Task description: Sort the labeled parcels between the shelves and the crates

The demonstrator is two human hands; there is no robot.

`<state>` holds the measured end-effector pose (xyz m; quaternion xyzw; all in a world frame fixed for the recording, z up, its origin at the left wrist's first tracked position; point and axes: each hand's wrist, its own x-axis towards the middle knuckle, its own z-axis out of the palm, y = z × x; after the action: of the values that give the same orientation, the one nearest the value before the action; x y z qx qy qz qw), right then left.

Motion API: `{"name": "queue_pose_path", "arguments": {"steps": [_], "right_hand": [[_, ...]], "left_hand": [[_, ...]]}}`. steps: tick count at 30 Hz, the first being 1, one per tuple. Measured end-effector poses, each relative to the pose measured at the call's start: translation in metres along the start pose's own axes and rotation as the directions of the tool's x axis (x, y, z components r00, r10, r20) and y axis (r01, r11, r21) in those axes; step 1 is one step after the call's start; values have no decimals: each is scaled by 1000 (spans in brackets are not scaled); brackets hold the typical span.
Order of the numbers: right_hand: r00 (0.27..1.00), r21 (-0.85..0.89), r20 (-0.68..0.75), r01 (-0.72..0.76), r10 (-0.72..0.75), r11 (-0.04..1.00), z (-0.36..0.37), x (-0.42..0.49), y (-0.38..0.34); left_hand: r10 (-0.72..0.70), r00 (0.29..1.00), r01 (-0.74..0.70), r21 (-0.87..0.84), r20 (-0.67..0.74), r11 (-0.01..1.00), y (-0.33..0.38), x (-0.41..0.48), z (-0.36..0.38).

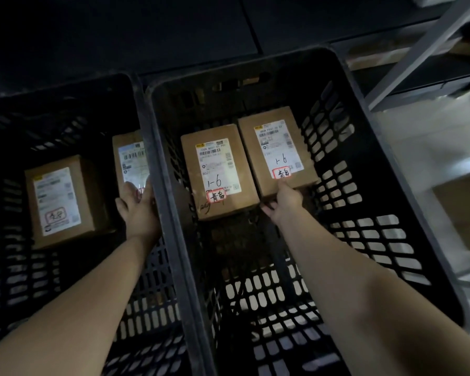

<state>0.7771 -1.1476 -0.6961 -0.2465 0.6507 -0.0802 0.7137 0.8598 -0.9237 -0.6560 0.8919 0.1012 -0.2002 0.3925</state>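
Dim room, dark floor (120,28); grey shelf frame (423,48) at the upper right.

Two black perforated crates stand side by side: left crate (11,267) and right crate (364,240). Each holds two brown parcels.

- **Right crate:** parcel A (217,169) and parcel B (277,150) lie touching near the far wall. The right hand (282,204) has its fingers curled round B's near edge.
- **Left crate:** parcel C (60,202) is mid-floor and parcel D (130,158) lies against the right wall. The left hand (137,204) has its fingers clasping D's near end.

Judgement: this is the crate-sorting step, one parcel per hand. I cannot tell whether they are being set down or lifted. Next, check each label against its crate.

Writing: A and B both read "1-6" by hand, with a red-framed "青岛". C's red mark is blurred, and the printed lines are too small to read.
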Motion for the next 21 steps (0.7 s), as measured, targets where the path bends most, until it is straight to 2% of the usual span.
{"name": "queue_pose_path", "arguments": {"steps": [3, 5, 7, 10, 12, 15, 18, 21], "right_hand": [[1000, -110, 2, 20, -20, 994, -5, 1, 11], [990, -249, -57, 112, -130, 962, -6, -3, 18], [937, -464, -108, 249, -333, 850, -5, -14, 21], [843, -681, -67, 353, -534, 642, 0, -45, 22], [767, -715, 61, 480, -639, 508, 12, -71, 21], [611, -619, 357, 721, -707, 310, 44, -112, 23], [428, -525, 579, 847, -694, 85, 76, -153, 30], [240, -420, 785, 884, -571, -206, 102, -183, 44]], "left_hand": [[-42, 997, 26, 229, 64, 973, 5, 3, 2], [-68, 996, 52, 266, 50, 963, 7, 3, 0], [-35, 994, -2, 334, 105, 943, 7, 4, -6], [31, 982, -105, 398, 189, 911, -4, 12, -21], [17, 978, -93, 360, 209, 928, -7, 13, -30], [44, 973, -124, 352, 227, 928, -8, 11, -48], [46, 974, -124, 349, 222, 929, -14, 7, -73], [62, 975, -139, 371, 213, 918, -20, 5, -101]]}}
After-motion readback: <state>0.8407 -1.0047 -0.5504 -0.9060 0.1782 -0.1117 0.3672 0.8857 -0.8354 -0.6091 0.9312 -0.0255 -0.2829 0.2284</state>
